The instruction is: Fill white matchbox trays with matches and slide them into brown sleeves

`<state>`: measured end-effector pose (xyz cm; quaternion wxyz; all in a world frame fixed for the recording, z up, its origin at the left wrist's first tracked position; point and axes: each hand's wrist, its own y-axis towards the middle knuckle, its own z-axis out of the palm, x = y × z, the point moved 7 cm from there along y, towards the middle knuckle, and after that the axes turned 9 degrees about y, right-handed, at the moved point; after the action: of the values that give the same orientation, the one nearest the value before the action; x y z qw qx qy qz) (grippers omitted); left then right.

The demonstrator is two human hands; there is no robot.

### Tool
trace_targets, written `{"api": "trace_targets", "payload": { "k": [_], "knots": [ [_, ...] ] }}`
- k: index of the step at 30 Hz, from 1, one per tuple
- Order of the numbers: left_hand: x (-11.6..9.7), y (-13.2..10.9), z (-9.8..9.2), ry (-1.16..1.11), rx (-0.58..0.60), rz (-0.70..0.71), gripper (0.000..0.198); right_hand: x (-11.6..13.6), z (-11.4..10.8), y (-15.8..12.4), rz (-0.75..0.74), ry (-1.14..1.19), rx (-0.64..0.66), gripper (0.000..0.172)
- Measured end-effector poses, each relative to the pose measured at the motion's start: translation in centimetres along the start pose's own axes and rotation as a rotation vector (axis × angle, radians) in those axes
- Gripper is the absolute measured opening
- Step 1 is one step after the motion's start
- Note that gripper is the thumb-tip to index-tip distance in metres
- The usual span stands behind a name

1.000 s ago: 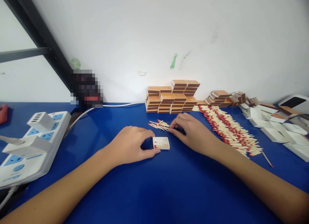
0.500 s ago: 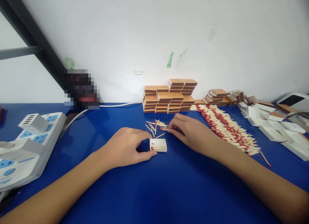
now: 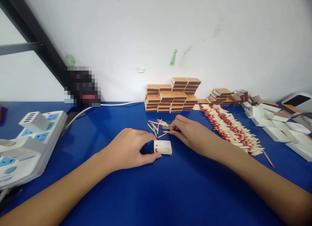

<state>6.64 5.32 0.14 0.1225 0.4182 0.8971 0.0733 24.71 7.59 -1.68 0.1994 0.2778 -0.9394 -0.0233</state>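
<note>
A small white matchbox tray (image 3: 162, 147) lies on the blue table with several red-tipped matches inside, their heads toward the left end. Around its left end my left hand (image 3: 133, 148) is curved, thumb and fingers closed on the tray's corners. Just behind the tray is a small loose pile of matches (image 3: 156, 126). My right hand (image 3: 182, 128) is at the pile's right side, thumb and fingertips pinched on a match (image 3: 166, 132) whose red head points left.
Closed matchboxes (image 3: 167, 97) are stacked against the wall. A long heap of matches (image 3: 229, 126) lies right of them, with empty white trays (image 3: 278, 125) beyond. A power strip (image 3: 48, 138) sits at the left.
The tray and my left hand have shifted slightly right in view. My right hand has stayed nearly in place, and a match at its fingertips stands a little apart from the pile.
</note>
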Motion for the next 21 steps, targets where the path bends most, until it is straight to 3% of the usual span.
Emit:
{"api": "trace_targets", "payload": {
  "k": [6, 14, 17, 21],
  "knots": [
    [0.3, -0.1, -0.3, 0.047, -0.033, -0.036, 0.029, 1.0, -1.0, -0.1, -0.032, -0.074, -0.067, 0.011],
    [0.1, 0.0, 0.2, 0.053, 0.029, -0.047, 0.029, 5.6, -0.1, -1.5, -0.261, -0.166, -0.131, 0.013],
    [-0.1, 0.0, 0.2, 0.040, 0.057, -0.046, 0.028, 5.3, -0.2, -1.3, -0.253, -0.056, -0.118, 0.014],
    [-0.1, 0.0, 0.1, 0.040, 0.060, -0.046, 0.030, 3.0, -0.8, -0.7, -0.147, 0.104, -0.157, 0.011]
  ]
}}
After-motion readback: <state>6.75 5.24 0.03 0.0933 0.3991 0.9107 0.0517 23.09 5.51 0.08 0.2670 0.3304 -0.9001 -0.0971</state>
